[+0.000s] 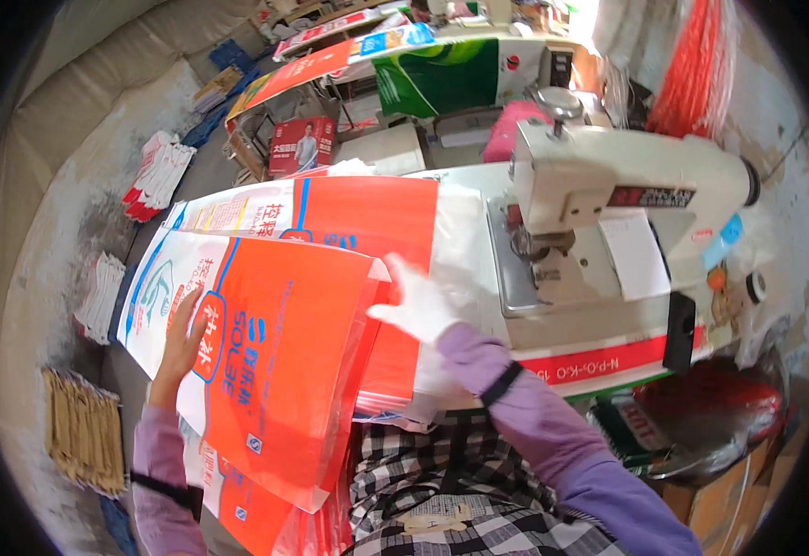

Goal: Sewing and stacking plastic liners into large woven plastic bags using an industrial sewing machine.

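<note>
A red-and-white printed woven sack (298,343) lies slanted over a stack of like sacks (409,208) in front of me. My left hand (180,343), bare, rests on its white and blue part with the fingers stretched out. My right hand (416,301), in a white glove, is at the sack's right edge near the upper corner. Its thumb and forefinger are spread apart beside that edge; whether they touch it I cannot tell. More red sacks (247,500) hang below, close to my lap.
Right of the stack stands a white industrial sewing machine (608,176) on its table. A dark phone-like object (679,332) lies at the table's near edge. Bundles of folded sacks (85,431) line the left side. Red strands (696,74) hang at the back right.
</note>
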A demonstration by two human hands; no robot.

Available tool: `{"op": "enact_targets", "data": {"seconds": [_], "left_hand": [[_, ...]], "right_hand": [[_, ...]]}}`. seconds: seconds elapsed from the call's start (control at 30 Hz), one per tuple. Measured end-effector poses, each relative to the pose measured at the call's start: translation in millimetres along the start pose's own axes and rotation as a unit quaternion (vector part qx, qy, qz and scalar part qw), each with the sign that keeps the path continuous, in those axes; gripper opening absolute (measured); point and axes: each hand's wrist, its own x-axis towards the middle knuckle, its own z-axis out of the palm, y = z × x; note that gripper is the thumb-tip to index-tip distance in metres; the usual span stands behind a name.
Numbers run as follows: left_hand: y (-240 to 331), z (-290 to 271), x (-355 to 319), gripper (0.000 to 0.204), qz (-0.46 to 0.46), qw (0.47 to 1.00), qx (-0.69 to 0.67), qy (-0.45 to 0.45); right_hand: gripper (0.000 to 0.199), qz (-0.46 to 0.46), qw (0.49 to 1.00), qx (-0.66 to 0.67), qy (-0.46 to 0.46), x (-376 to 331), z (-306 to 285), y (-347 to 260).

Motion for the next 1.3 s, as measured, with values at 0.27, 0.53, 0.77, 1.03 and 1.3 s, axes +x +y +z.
{"op": "enact_targets", "data": {"seconds": [0.27, 0.53, 0.77, 1.03, 1.3], "left_hand": [[4, 137, 58, 0.052, -0.177, 0.977, 0.021, -0.114], [150, 120, -3, 0.057, 0.103, 0.957, -0.243, -0.116], [88, 141, -352, 0.048, -0.446, 0.842, -0.175, 0.249], [155, 10, -290, 0.03, -0.477, 0.555, -0.508, 0.453], [189, -45, -448, 0.03, -0.595, 0.572, -0.235, 0.513]], "right_hand": [[0.012, -0.225, 0.968, -0.104, 0.034, -33, 44, 22], [0.044, -0.277, 0.92, -0.275, -0.037, 28, 58, -38], [0.061, -0.086, 0.983, -0.092, -0.133, 18, 58, -5], [0.027, -0.137, 0.98, 0.135, -0.053, 13, 117, -29], [0.029, -0.283, 0.919, -0.147, -0.231, -103, 296, -113]]}}
